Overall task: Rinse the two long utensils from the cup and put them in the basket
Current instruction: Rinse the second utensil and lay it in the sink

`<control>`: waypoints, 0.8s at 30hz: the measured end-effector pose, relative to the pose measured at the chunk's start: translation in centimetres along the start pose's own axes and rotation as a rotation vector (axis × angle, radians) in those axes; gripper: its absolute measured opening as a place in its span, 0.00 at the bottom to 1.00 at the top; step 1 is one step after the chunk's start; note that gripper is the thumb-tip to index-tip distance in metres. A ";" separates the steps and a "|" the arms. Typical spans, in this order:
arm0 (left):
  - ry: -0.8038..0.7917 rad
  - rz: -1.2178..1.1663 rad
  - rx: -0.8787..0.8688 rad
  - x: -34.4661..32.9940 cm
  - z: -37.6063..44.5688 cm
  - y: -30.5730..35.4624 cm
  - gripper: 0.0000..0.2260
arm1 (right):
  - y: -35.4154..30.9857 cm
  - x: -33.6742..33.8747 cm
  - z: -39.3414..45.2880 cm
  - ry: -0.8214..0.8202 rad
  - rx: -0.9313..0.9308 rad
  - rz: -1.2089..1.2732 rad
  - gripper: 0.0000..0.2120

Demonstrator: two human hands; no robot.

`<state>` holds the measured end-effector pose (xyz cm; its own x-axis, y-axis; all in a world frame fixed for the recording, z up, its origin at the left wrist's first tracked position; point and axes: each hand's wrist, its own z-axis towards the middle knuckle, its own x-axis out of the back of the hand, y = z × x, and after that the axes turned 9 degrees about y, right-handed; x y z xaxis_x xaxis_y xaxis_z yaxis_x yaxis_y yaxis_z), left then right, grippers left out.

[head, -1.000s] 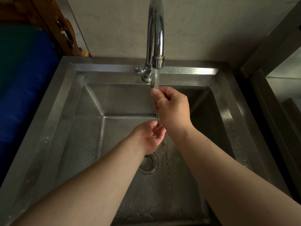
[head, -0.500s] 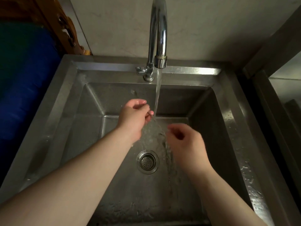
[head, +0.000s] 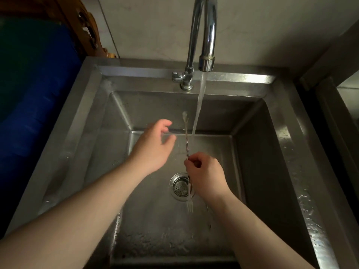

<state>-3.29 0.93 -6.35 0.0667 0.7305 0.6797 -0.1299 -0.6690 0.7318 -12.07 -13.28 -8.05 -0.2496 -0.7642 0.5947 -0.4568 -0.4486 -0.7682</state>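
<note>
Pinching, right hand (head: pixel 206 172): twisted-stem utensil (head: pixel 186 144), beside water stream (head: pixel 198 111).
Left hand (head: pixel 155 147): open, empty.
Surface: wet steel sink (head: pixel 287 152), drain (head: pixel 179 186).
Wall: pale.

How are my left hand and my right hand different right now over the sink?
The right hand pinches the long thin metal utensil near its middle; the left hand holds nothing. The left hand's fingers are spread open; the right hand's are curled shut. The left hand sits further from the stream of tap water, which falls nearer the right hand. Both hover bare over the stainless steel sink.
</note>
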 end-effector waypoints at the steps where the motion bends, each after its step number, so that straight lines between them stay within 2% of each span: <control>1: 0.056 0.135 -0.079 1.2 0.1 -1.1 0.15 | 0.3 -0.4 0.0 0.003 -0.011 -0.001 0.06; 4: 0.110 0.562 -0.231 4.7 0.6 -5.4 0.17 | 1.2 -1.6 0.1 0.014 -0.036 -0.004 0.07; 7: -0.014 0.836 -0.154 6.8 0.1 -9.1 0.21 | 2.7 -3.0 0.6 0.050 -0.062 -0.043 0.08; 9: -0.064 0.914 -0.131 7.3 -0.4 -10.5 0.24 | 4.2 -4.1 1.0 0.059 -0.096 -0.089 0.09; 18: 0.049 0.745 -0.123 7.3 -0.1 -11.2 0.21 | 13.3 -10.3 1.8 -0.025 -0.333 -0.274 0.11; 24: 0.062 0.713 -0.135 7.4 -0.1 -11.2 0.23 | 16.8 -11.9 1.7 -0.050 -0.431 -0.329 0.13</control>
<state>-1.44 13.85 -9.59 -0.1359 0.1323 0.9819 -0.2423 -0.9654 0.0965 -15.37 -12.53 -28.45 0.0024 -0.6413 0.7673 -0.8154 -0.4455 -0.3698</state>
